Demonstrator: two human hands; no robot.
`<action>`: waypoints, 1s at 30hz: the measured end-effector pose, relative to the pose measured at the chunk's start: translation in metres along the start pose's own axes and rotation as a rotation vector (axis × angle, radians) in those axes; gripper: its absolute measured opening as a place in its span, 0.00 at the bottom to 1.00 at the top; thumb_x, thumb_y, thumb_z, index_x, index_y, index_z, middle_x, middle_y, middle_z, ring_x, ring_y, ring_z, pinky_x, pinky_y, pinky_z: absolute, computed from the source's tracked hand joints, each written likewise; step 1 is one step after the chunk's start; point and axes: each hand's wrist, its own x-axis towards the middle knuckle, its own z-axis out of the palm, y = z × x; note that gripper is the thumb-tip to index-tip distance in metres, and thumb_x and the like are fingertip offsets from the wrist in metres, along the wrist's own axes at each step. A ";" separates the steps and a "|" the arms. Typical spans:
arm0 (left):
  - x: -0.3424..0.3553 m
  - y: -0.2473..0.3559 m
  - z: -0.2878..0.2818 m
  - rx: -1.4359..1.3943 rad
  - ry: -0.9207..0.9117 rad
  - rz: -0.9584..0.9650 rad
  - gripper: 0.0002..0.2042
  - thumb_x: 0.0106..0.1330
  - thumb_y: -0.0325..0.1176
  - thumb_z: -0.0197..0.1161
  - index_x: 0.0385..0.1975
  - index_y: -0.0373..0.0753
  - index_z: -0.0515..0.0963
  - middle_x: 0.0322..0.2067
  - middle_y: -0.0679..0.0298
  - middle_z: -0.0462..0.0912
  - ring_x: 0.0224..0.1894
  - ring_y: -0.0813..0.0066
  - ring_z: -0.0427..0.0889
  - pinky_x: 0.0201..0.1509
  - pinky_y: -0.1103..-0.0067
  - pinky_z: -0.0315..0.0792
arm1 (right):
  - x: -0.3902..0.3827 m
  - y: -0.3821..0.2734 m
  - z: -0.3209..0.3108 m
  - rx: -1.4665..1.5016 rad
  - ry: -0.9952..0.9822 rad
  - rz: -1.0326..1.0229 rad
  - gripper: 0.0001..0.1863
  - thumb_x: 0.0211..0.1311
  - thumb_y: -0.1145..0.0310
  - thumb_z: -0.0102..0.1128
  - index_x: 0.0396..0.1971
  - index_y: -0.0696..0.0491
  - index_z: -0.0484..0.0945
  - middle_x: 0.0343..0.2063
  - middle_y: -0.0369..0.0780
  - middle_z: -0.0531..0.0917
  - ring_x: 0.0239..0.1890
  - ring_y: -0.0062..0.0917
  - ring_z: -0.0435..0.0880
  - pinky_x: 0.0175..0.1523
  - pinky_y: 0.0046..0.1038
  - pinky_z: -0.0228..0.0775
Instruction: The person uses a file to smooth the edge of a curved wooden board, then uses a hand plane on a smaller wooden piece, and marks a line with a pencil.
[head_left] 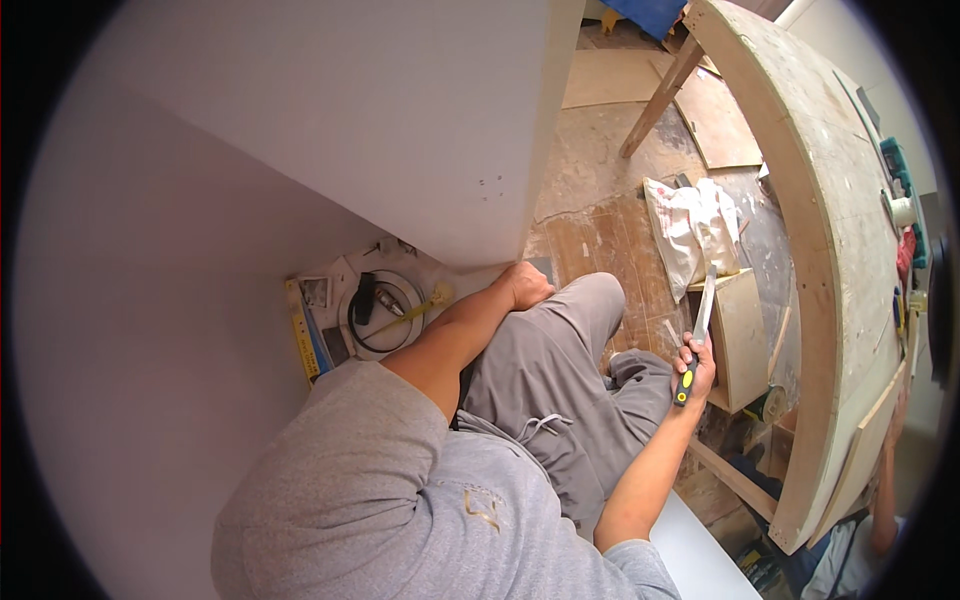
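Observation:
My left hand (527, 285) rests at the corner of the white wall (450, 120), just beside my bent knee, its fingers curled; a small grey piece (542, 265) shows beside it, and I cannot tell whether I hold it. In my right hand (697, 365) is a long-bladed tool (704, 310) with a black and yellow handle, held upright over my lap near a small plywood box (740, 340). A crumpled white sack (690, 225) lies on that box. Left of my left arm, a black coil (362, 339), metal fittings and a yellow level (298, 328) sit in the corner.
A large pale wooden bench (800, 130) with legs runs along the right, carrying tools, a teal case (895, 175) and loose boards (855, 455). Plywood sheets (715, 120) lie on the scuffed wooden floor (590, 240). A co-worker's arm (885, 500) and clothing show at the lower right.

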 end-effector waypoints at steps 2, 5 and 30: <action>0.001 0.000 0.002 0.003 -0.007 -0.003 0.15 0.71 0.44 0.54 0.36 0.49 0.89 0.38 0.57 0.94 0.44 0.53 0.93 0.46 0.58 0.85 | 0.000 0.000 0.000 -0.008 0.003 0.002 0.32 0.71 0.79 0.54 0.75 0.53 0.63 0.45 0.40 0.77 0.28 0.15 0.76 0.24 0.17 0.73; 0.002 0.000 0.002 0.005 -0.020 -0.011 0.15 0.71 0.44 0.54 0.36 0.49 0.89 0.38 0.57 0.94 0.44 0.53 0.93 0.46 0.58 0.85 | -0.001 0.000 0.006 -0.044 0.018 -0.021 0.33 0.71 0.79 0.53 0.76 0.56 0.62 0.45 0.42 0.78 0.27 0.14 0.75 0.24 0.17 0.71; 0.008 -0.014 0.032 0.095 0.166 0.133 0.11 0.73 0.42 0.56 0.41 0.47 0.85 0.28 0.55 0.89 0.34 0.52 0.91 0.37 0.57 0.81 | -0.005 -0.005 0.009 -0.150 0.134 -0.102 0.38 0.68 0.78 0.57 0.80 0.55 0.65 0.41 0.38 0.81 0.25 0.15 0.76 0.23 0.20 0.72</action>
